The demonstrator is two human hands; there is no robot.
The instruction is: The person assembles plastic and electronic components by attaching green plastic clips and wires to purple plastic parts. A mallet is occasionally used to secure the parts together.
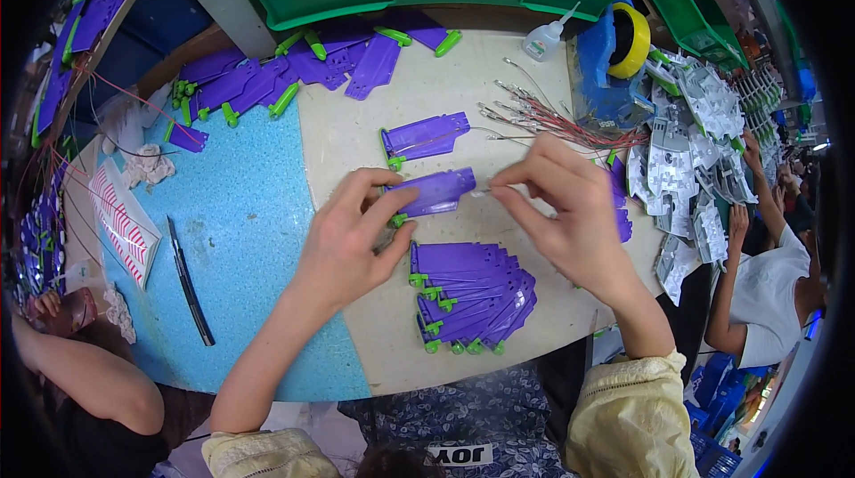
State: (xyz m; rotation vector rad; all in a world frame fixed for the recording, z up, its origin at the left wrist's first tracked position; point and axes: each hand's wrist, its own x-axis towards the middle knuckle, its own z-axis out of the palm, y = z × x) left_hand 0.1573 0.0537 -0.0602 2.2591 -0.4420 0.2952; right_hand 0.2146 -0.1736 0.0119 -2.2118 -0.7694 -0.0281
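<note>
Cream sleeves frame the lower edge; above them lies a fanned stack of purple plastic plates (472,295) with green clips, apparently finished. Just beyond that stack, the left hand (352,242) pinches one purple plate (435,191) by its near end, while the right hand (561,211) pinches a thin wire tip (481,193) at the plate's right end. Another single plate (426,136) waits farther off. Right of the stack: a bundle of red wires (552,122), a glue bottle (543,40) and grey parts (695,149). Loose plates (294,73) heaped beyond suggest much work remains. Nothing blocks the hands.
</note>
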